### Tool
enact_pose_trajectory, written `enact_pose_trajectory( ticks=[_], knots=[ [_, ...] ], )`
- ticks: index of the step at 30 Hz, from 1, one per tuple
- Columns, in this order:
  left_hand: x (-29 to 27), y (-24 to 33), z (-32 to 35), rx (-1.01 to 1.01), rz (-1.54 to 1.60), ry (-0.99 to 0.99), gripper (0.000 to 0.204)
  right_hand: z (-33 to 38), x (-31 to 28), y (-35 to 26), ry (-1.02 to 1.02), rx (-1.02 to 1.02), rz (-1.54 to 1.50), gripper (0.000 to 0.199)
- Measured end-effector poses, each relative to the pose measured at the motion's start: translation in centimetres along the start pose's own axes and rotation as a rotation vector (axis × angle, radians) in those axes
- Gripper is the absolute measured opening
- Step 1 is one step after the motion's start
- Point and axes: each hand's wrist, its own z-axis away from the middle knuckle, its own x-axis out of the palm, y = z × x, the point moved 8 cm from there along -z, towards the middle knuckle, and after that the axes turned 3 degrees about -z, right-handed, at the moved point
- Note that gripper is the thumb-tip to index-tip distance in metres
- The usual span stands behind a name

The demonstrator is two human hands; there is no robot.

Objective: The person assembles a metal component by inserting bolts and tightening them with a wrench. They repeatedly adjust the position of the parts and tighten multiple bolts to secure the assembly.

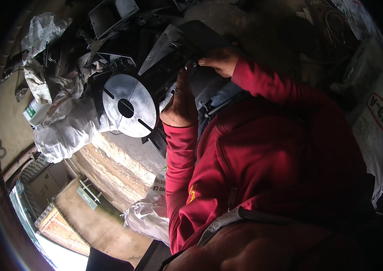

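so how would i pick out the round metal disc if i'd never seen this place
Find the person's red left sleeve and follow it up to the left hand. The round metal disc is just left of that hand. Unlike the angular plates above it, it is a flat silvery circle with a central hole and two narrow slots on opposite sides.
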Motion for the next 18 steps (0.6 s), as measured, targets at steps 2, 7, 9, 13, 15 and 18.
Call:
enact_pose_trajectory(
  ticks=[2, 7, 9, 13, 15, 18],
  knots=[
    [-0.8, 0.3, -0.5, 0.035, 0.017, 0.185, 0.035, -0.7, -0.4, 0.6, 0.001, -0.157, 0.015, 0.018],
    [0.3, 0.9, -1.6, 0.005, -0.076, 0.254, 0.019, 1.2, 0.7, -0.4, 0.048, 0.134, -0.051, 0.020],
    [0.9, 1.0, -2.0, -0.018, -0.084, 0.319, 0.016, 1.1, 0.5, -0.1, 0.051, 0.096, -0.061, 0.019],
    [1.3, 0.9, -2.0, -0.073, -0.130, 0.285, 0.015, 1.2, 0.2, 0.7, 0.061, 0.139, -0.112, 0.018],
    [1.7, 0.5, -1.9, -0.111, -0.144, 0.264, 0.015, 1.4, 0.3, 0.9, 0.048, 0.182, -0.141, 0.017],
    [2.1, 0.4, -1.5, -0.145, -0.140, 0.299, 0.019, 1.2, 0.4, 1.4, 0.025, 0.179, -0.195, 0.015]
  ],
)
